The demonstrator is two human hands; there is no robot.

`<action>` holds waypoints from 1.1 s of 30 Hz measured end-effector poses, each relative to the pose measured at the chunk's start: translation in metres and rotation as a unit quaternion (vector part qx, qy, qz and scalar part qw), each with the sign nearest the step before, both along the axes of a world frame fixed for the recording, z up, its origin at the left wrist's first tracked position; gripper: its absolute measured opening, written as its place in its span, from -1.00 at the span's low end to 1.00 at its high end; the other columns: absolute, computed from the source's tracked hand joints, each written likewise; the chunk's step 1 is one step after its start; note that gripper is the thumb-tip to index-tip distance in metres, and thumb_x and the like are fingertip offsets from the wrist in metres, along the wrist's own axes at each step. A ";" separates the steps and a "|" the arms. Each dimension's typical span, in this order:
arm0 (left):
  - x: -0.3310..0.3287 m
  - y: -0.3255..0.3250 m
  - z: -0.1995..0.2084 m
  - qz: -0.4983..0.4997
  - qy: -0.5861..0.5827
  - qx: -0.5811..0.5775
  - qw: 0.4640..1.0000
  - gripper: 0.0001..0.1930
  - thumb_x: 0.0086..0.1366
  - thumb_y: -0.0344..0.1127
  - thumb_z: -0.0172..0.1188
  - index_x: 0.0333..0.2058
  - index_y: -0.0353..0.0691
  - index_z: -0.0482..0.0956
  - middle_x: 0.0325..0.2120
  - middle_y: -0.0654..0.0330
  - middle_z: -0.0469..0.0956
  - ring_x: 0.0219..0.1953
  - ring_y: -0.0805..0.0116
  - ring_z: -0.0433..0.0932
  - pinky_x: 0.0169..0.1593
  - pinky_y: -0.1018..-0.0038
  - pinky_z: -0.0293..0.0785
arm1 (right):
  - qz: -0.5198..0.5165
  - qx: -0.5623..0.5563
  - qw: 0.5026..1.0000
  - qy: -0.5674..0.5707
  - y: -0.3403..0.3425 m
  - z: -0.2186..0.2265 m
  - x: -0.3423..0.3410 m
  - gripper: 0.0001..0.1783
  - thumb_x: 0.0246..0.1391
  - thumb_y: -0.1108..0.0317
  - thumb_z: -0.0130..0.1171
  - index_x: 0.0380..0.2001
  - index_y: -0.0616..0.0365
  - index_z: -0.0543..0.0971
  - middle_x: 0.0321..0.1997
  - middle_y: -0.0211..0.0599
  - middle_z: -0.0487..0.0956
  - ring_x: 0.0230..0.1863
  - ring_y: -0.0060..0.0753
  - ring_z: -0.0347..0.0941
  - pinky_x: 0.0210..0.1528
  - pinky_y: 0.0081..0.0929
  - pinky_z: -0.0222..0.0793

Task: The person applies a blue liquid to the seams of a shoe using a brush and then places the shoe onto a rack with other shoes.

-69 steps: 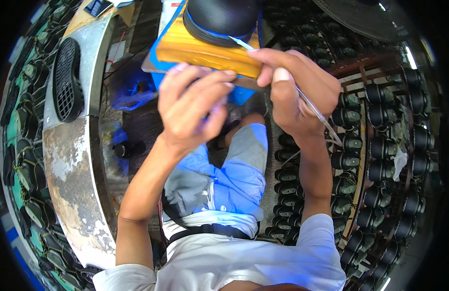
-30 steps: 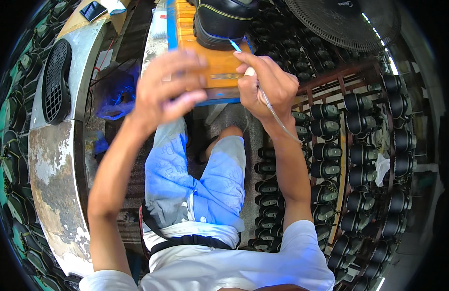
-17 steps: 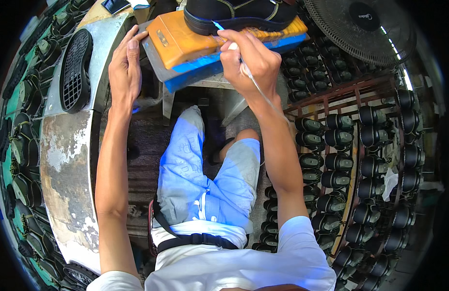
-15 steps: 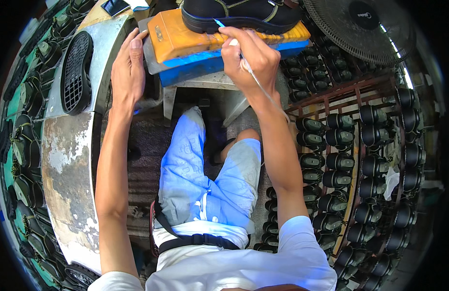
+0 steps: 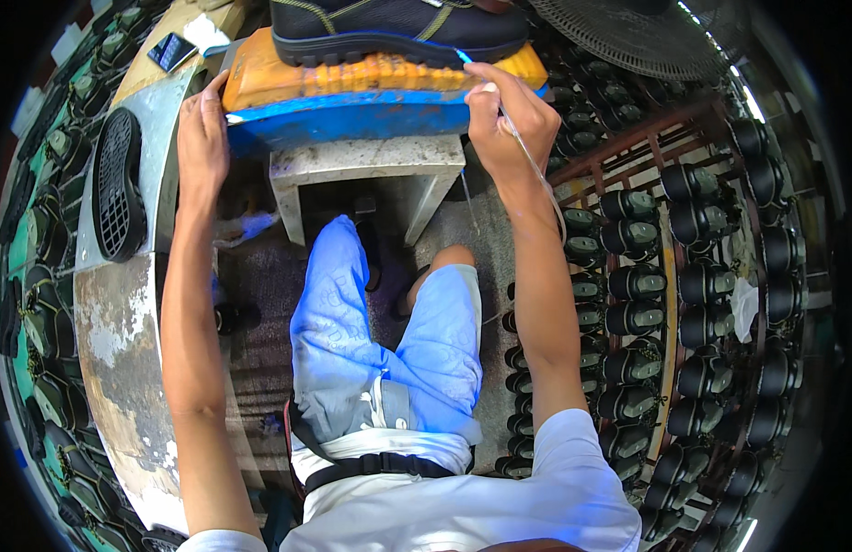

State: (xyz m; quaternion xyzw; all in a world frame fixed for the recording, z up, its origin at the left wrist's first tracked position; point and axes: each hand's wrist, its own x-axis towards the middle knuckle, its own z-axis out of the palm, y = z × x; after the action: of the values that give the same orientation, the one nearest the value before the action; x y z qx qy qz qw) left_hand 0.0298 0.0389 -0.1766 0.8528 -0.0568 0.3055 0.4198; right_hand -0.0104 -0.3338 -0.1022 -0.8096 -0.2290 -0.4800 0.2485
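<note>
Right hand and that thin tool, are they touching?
Touching. The head view shows the right hand pinching the thin tool, whose tip sticks out past the hand by the black shoe.

A white short-sleeved shirt (image 5: 472, 517) spread across six o'clock, its right sleeve (image 5: 571, 448) reaching toward five and its left sleeve (image 5: 225, 542) toward seven. Above it came a black belt (image 5: 345, 472) with a dark buckle (image 5: 385, 463), then pale blue-and-grey shorts (image 5: 348, 322) with a white drawstring (image 5: 379, 396) and a faint print (image 5: 339, 293), perhaps lettering, too washed out to tell.
</note>
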 end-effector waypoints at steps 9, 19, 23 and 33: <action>0.094 0.032 -0.009 -0.086 0.051 -0.195 0.976 -0.59 0.63 -0.22 -0.02 0.29 -0.23 0.56 0.15 0.17 0.62 0.12 0.42 0.52 0.26 0.48 0.37 | 0.003 -0.001 1.000 0.013 -0.032 0.051 -0.037 -0.79 0.03 0.49 0.17 -0.31 0.17 0.75 -0.45 -0.07 0.69 -0.52 -0.02 0.62 -0.46 -0.30 0.52; -0.062 -0.081 -0.003 -0.007 0.025 -0.327 0.945 -0.63 0.62 -0.29 -0.03 0.25 -0.32 0.54 -0.09 0.24 0.55 -0.15 0.50 0.42 -0.05 0.52 0.32 | 0.201 0.348 0.859 0.316 -0.020 0.026 -0.071 -0.60 0.22 0.45 0.02 0.05 0.16 0.71 -0.54 -0.22 0.68 -0.56 -0.55 0.57 -0.38 -0.47 0.55; -0.158 -0.130 0.017 -0.125 0.065 -0.308 0.941 -0.62 0.52 -0.38 0.19 0.25 -0.28 0.55 -0.45 0.45 0.41 -0.52 0.72 0.26 -0.46 0.66 0.19 | 0.129 0.199 0.945 0.226 0.022 -0.012 -0.035 -0.46 0.21 0.29 0.22 0.26 0.14 0.54 -0.34 -0.07 0.72 -0.25 -0.05 0.70 -0.08 -0.18 0.61; 0.034 -0.100 0.144 -0.066 -0.167 0.242 0.954 -0.19 0.10 -0.28 0.63 0.25 -0.47 0.44 0.19 -0.18 0.53 0.20 0.12 0.54 0.26 0.28 0.44 | -0.036 0.141 0.962 0.230 0.018 0.012 0.015 0.18 -0.39 -0.37 0.61 0.13 0.36 0.49 -0.07 0.29 0.66 0.02 0.36 0.60 0.28 0.09 0.37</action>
State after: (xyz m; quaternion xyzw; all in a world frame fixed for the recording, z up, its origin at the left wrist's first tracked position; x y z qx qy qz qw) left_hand 0.0641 -0.0611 -0.0324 0.8601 -0.2545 0.3918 0.2048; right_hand 0.0047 -0.3161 -0.0902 -0.8624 -0.0662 -0.3170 0.3891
